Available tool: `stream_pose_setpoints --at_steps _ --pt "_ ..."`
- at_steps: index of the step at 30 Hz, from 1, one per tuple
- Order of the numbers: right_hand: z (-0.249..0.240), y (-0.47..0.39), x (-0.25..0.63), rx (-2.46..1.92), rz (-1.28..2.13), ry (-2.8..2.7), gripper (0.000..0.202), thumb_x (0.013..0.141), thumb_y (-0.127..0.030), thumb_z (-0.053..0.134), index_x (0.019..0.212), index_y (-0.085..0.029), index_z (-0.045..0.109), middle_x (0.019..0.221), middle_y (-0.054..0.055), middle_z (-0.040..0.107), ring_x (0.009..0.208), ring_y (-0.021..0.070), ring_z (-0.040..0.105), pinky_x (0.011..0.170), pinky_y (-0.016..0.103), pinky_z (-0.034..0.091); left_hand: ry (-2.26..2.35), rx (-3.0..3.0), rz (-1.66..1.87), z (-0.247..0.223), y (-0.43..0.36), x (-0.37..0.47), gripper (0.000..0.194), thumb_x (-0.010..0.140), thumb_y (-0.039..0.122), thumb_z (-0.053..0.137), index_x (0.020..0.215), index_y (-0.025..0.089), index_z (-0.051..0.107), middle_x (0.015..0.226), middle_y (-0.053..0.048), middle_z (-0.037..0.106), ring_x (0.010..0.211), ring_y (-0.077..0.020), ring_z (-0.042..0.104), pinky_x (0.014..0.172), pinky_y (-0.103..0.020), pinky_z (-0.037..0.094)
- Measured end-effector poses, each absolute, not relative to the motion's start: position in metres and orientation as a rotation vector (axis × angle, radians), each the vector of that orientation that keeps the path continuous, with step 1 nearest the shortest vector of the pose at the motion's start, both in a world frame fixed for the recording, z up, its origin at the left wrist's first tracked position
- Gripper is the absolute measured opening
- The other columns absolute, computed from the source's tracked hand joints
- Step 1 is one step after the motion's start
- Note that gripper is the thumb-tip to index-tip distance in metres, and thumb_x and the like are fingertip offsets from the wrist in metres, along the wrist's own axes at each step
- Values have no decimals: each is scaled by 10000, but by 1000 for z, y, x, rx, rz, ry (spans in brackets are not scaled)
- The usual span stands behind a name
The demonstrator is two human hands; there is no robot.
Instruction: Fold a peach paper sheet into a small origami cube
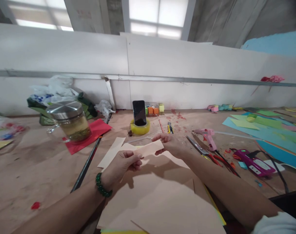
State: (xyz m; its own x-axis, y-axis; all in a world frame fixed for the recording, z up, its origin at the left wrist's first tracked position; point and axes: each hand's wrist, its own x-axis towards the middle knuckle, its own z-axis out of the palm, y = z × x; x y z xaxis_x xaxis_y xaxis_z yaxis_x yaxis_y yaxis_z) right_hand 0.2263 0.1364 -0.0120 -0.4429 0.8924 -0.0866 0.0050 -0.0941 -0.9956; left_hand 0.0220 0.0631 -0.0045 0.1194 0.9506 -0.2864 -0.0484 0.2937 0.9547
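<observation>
Closest in, then outward:

- Large peach paper sheets [160, 208] lie flat on the table [35, 169] under the person's forearms; a yellow edge shows beneath; sheet count unclear, they overlap.
- Left hand [122, 164], green bead bracelet [102, 187] on the wrist, is pinched closed on the near end of one peach paper strip [149, 149].
- Right hand [171, 144] grips the far end of the same strip, fingers curled over it. Strip is held just above the sheets, between both hands.
- Handling, as a judgement: strip is light, thin, floppy; creases and tears easily. Best held at both ends with a gentle pinch, as it is now.
- More peach offcuts [113, 151] lie beside the left hand, touching the sheets.
- One long dark rod [89, 162] runs diagonally left of them.
- Right side: one pair of red-handled scissors [206, 152], one pink glue gun [208, 136], one magenta tool [252, 162] with cable.
- One lidded glass jar [71, 122] stands on one red sheet [94, 133].
- One phone [139, 112] stands upright in one yellow tape roll [140, 128].
- Far right: stacked blue and green paper [272, 133], number unclear.
</observation>
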Motion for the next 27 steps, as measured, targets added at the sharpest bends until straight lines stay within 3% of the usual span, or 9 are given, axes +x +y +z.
stream_pose_setpoints --at_steps 7,12,16,19,27 --pt "-15 140 229 -918 1740 -1474 338 640 -355 786 884 -158 662 690 2 702 553 124 680 619 254 559 1215 935 991 -3 63 23 321 509 367 834 544 127 624 503 10 625 453 -64 521 471 -172 436" --pt "-14 141 231 -713 1755 -1445 415 697 -493 747 917 -150 670 558 -65 559 637 191 710 741 361 572 1228 886 1015 -2 63 22 298 523 326 828 528 133 601 485 15 618 440 -59 520 457 -157 432" --pt "-15 139 230 -771 1573 -1571 451 649 -440 820 956 -156 650 637 -45 639 599 140 682 652 283 552 1222 882 1011 -4 64 22 275 547 300 817 529 133 599 494 11 626 456 -61 533 458 -150 433" --pt "-18 139 229 -795 1552 -1605 450 650 -490 803 891 -144 646 646 -23 666 567 130 670 583 261 542 1208 897 992 -5 65 21 267 547 311 813 546 128 618 494 11 626 461 -62 532 462 -152 437" --pt "-17 142 231 -853 1607 -1591 486 621 -454 826 944 -139 646 630 -28 679 549 132 684 589 261 558 1210 936 996 -3 64 21 317 501 321 819 483 149 554 477 22 602 460 -64 523 471 -164 445"
